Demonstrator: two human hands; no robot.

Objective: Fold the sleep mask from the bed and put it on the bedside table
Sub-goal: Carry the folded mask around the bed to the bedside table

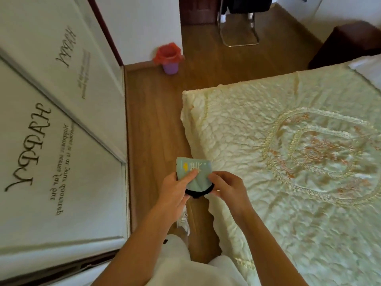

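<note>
I hold a pale green sleep mask (195, 170) in front of me, over the gap between floor and bed. It looks folded in half, with a white fishbone print and a yellow spot on its top face and a black strap or edge curving under it. My left hand (177, 186) grips its left side, thumb on top. My right hand (226, 185) pinches its right edge. The bed (288, 162), under a cream quilted cover with orange embroidery, lies to my right. No bedside table is in view.
White wardrobe doors (51, 120) with "HAPPY" lettering stand close on my left. A strip of wooden floor (152, 120) runs between them and the bed. A purple bin with a red liner (170, 58) stands far ahead. A metal chair (239, 23) and a dark cabinet (350, 42) sit beyond the bed.
</note>
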